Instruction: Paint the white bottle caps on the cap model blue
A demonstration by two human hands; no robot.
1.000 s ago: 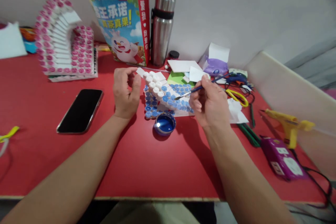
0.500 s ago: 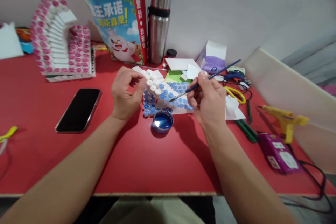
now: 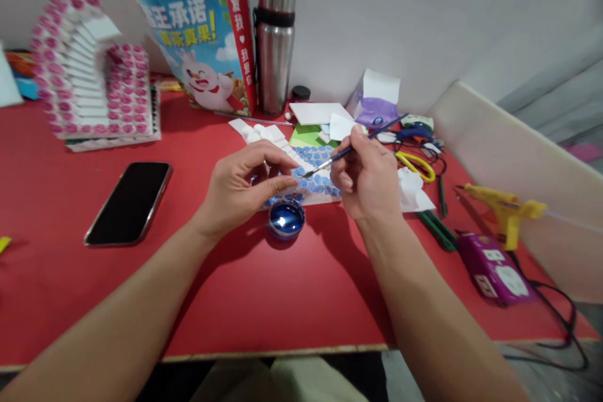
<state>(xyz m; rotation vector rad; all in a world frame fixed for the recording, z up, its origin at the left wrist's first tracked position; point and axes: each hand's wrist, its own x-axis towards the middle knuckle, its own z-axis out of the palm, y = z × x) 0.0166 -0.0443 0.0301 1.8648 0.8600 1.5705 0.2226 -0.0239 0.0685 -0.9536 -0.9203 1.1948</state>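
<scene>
My right hand (image 3: 370,173) grips a thin blue paintbrush (image 3: 346,151) slantwise, its dark bristles pointing left and down. Just left of the bristle tip is my left hand (image 3: 252,182), thumb and forefinger apart with a small gap between them; I see nothing held there. Beneath both hands lies a white craft piece covered in small rolled rosettes (image 3: 320,183), many painted blue and some at its upper left still white. My left hand hides part of it. In front of the piece stands a small open jar of blue paint (image 3: 286,220).
Left are a black phone (image 3: 129,204) and a pink-and-white rosette arch (image 3: 89,75). Behind stand a printed bag (image 3: 202,38) and a steel flask (image 3: 276,50). To the right lie yellow-handled scissors (image 3: 417,166), a yellow glue gun (image 3: 506,207), and a purple box (image 3: 492,267) with cables.
My left hand has moved right and down from the white rosettes to beside the brush tip. The brush stays in my right hand. The whole view has shifted slightly.
</scene>
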